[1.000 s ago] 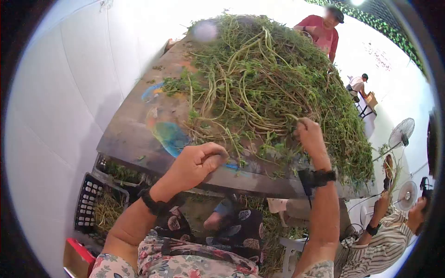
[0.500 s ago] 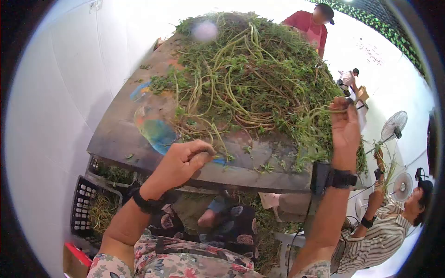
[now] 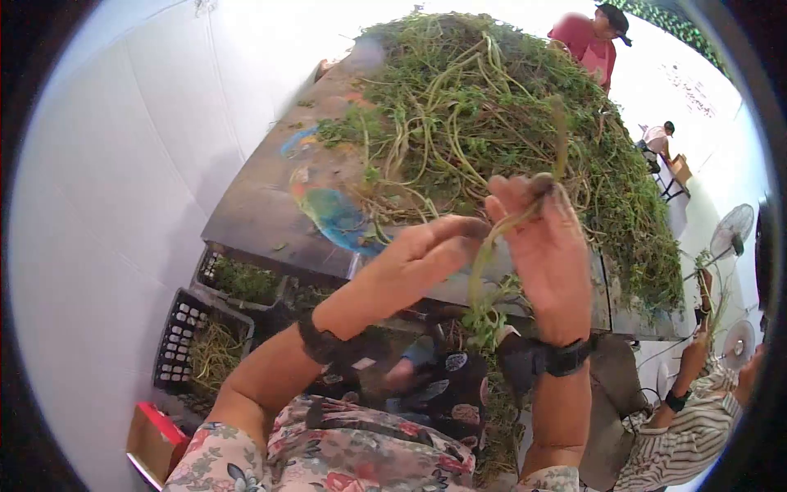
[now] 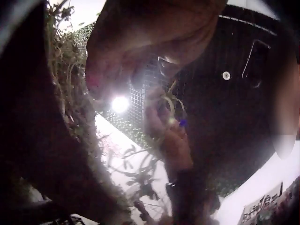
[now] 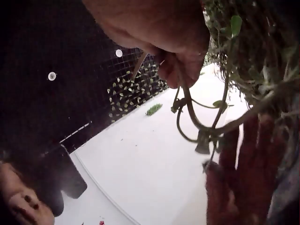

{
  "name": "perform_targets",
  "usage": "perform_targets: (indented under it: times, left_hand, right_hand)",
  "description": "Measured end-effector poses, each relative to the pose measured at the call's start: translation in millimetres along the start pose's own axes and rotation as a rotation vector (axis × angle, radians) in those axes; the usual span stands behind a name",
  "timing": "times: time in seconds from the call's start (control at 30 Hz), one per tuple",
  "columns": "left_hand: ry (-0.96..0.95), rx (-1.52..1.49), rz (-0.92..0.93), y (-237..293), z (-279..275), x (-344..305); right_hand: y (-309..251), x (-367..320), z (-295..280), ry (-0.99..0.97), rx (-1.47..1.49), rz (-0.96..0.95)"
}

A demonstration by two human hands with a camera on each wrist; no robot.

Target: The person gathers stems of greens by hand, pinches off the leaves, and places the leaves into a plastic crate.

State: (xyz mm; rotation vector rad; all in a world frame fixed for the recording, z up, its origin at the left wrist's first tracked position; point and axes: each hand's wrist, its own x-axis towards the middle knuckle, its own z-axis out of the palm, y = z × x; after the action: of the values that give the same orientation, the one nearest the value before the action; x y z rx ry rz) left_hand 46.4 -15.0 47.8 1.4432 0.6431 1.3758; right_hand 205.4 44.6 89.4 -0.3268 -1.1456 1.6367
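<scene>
My right hand (image 3: pixel 551 266) pinches a green plant stem (image 3: pixel 560 143) between thumb and fingertips above the table's near edge. From that grip the stem bends down to the left, and its leafy end (image 3: pixel 484 324) hangs below. My left hand (image 3: pixel 410 266) is beside the stem, fingers stretched toward the right hand; whether it touches the stem is unclear. In the right wrist view the right hand (image 5: pixel 164 28) has the stem (image 5: pixel 190 105) in its fingertips, with the left hand (image 5: pixel 246 173) below. The left wrist view is dark, with the left hand (image 4: pixel 154 37) large at the top.
A large heap of leafy stems (image 3: pixel 492 107) covers much of the table (image 3: pixel 270 197). Black crates (image 3: pixel 176 340) holding plants stand below its left edge, near a red box (image 3: pixel 160 435). A person in stripes (image 3: pixel 680 435) sits at the right; another in red (image 3: pixel 586 49) stands beyond the heap.
My right hand has come back from the heap's right side toward the left hand, bringing a stem. The left hand has moved right and up, its fingers now straighter.
</scene>
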Motion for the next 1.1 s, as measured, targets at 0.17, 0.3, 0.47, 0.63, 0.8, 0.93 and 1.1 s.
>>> perform_targets:
  times: [0.17, 0.3, 0.47, 0.63, 0.8, 0.93, 1.1]
  left_hand:
    - [-0.051, -0.369, -0.203, -3, -7, -5]
    - [0.308, -0.677, -0.314, -7, 6, 2]
    - [0.325, -0.67, -0.384, -30, 1, 5]
    - [0.351, -0.57, -0.448, -31, -8, 5]
    - [0.567, -0.577, -0.276, -10, -40, -3]
    - [0.524, -0.686, -0.152, -18, -76, -10]
    - [0.665, -0.494, -0.024, -17, -84, -25]
  right_hand:
    - [17, -7, 16, -0.015, -0.367, 0.093]
    - [41, -6, 13, 0.098, -0.431, 0.164]
    - [71, 28, -25, 0.089, -0.986, 0.002]
    - [65, 38, -25, 0.005, -1.302, 0.045]
    - [37, -3, -17, -0.276, -1.136, -0.006]
    - [46, -32, -42, -0.479, -1.466, -0.262]
    - [6, -24, -114, -0.161, -1.73, -0.128]
